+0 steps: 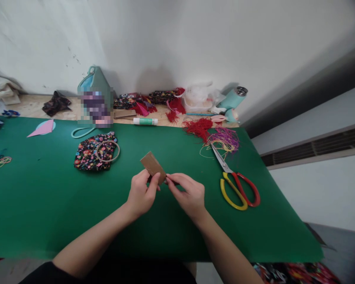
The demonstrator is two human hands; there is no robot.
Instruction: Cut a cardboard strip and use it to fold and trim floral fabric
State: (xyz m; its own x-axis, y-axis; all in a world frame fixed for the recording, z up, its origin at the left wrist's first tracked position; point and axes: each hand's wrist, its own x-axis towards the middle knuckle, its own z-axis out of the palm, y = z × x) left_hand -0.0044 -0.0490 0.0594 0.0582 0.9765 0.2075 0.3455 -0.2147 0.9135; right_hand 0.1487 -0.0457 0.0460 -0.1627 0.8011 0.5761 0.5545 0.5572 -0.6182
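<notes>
With forearms [97, 236] over green surface [47, 205], holds brown card [152, 163] in left grip [142, 193], pinches narrowly at its lower end with right grip [190, 194].

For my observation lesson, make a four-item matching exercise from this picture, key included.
1. Scissors
2. Brown strip
3. Ring
4. Glue stick

A. White and green
B. Lying partly on floral fabric
C. Red and yellow handles
D. Pinched in the left hand

Pairs: 1-C, 2-D, 3-B, 4-A
</notes>
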